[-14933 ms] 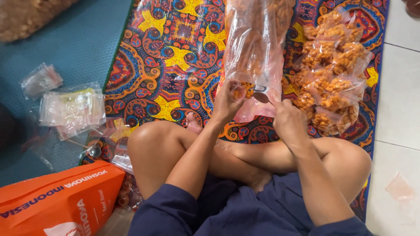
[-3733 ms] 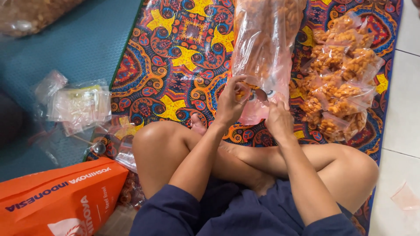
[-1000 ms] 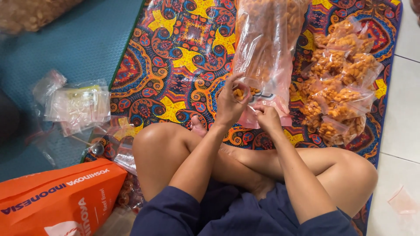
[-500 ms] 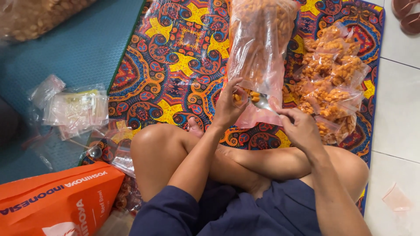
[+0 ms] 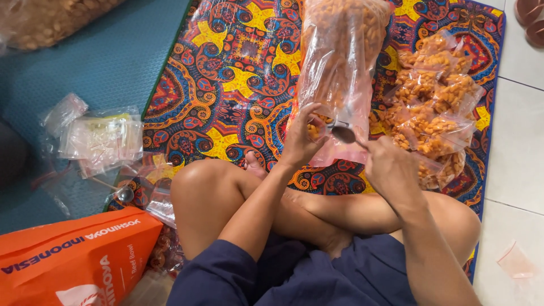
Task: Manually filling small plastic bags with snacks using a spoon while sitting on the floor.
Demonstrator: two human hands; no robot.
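Left hand (image 5: pixel 300 139), centre frame: fingers curled around a small clear bag (image 5: pixel 315 126) partly filled with orange snack pieces, pinching its mouth open. Right hand (image 5: pixel 391 170), just right of centre: fingers closed on the handle of a metal spoon (image 5: pixel 342 132); spoon bowl sits at the small bag's opening, touching the plastic. Directly above both, top centre: large clear bag of orange snacks (image 5: pixel 343 56), upright, its lower edge draping over the small bag and spoon. Right of frame: pile of filled small snack bags (image 5: pixel 436 107) on the patterned mat (image 5: pixel 226 73). Left of frame: stack of empty clear bags (image 5: pixel 102 139) on the teal mat (image 5: pixel 102 56). Lower left: orange paper bag (image 5: pixel 73 260); second spoon (image 5: pixel 123 194) just above it.
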